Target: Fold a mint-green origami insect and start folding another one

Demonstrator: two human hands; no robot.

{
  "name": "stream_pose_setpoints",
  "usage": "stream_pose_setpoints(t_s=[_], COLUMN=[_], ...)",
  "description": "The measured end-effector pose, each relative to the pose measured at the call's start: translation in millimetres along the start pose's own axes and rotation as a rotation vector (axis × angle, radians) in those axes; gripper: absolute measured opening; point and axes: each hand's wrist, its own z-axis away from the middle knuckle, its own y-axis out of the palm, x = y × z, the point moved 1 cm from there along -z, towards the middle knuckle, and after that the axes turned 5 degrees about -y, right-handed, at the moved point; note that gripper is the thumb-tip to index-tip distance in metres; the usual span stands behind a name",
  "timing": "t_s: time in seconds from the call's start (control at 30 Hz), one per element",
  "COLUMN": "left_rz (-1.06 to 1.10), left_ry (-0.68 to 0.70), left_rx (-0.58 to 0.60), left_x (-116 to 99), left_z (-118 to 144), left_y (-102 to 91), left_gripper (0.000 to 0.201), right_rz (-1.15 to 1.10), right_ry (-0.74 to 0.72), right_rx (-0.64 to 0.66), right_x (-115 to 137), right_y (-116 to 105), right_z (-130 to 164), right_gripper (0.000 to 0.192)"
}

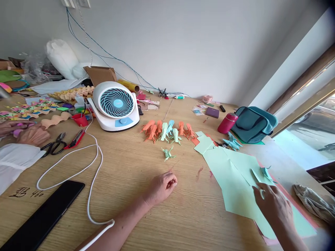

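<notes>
My left hand (163, 185) rests on the wooden table with its fingers curled closed, and nothing shows in it. A light green folded paper figure (168, 153) with thin legs lies just beyond it. My right hand (276, 205) is over the light green paper sheets (225, 170), its thumb and index finger bent and apart. Right by those fingertips is a narrow folded green piece (255, 175), and a blue-green folded figure (267, 173) lies a little beyond. Orange folded figures (151, 130) stand in a row with pale green and blue ones (164, 131) at mid-table.
A white fan (115, 104) stands at the back left, with a white cable (98, 157) looping near a black phone-like slab (44, 216). Another person's hands (31, 134) are at the left near scissors (56, 144). A red bottle (227, 122) and teal bag (252, 123) stand right.
</notes>
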Motion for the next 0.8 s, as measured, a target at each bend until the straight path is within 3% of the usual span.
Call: stream_pose_setpoints(t_s=[0.1,0.2,0.27,0.43,0.6,0.8], left_rz=[0.001,-0.027,-0.075,-0.156,-0.19,-0.218], left_ry=[-0.012,-0.069,-0.13,-0.182,-0.208,-0.213], left_rx=[-0.063,-0.298,-0.435,-0.426,-0.389,-0.344], left_x=[0.8,5.2,10.6,23.6,30.9,38.2], left_z=[-1.7,-11.6,-23.1,-53.1,-66.1,-73.4], left_y=[-4.0,-16.8,-26.2,-32.0,-24.6,-22.6], left_gripper=[0.012,0.008,0.02,0.027,0.022,0.021], right_rz=[-0.296,-0.604,-0.772,-0.923,-0.904,-0.845], right_ry=[-0.183,-0.337,-0.408,-0.565,-0.584,-0.537], right_rx=[0.003,0.063,0.125,0.234,0.294,0.36], right_x=[50.3,116.6,162.8,254.8,298.8,315.0], right_y=[-3.0,-11.7,-18.4,-21.6,-2.5,15.1], right_z=[-11.2,-24.4,-34.0,-58.5,-75.0,-83.7], right_gripper=[0.036,0.029,0.025,0.018,0.02,0.016])
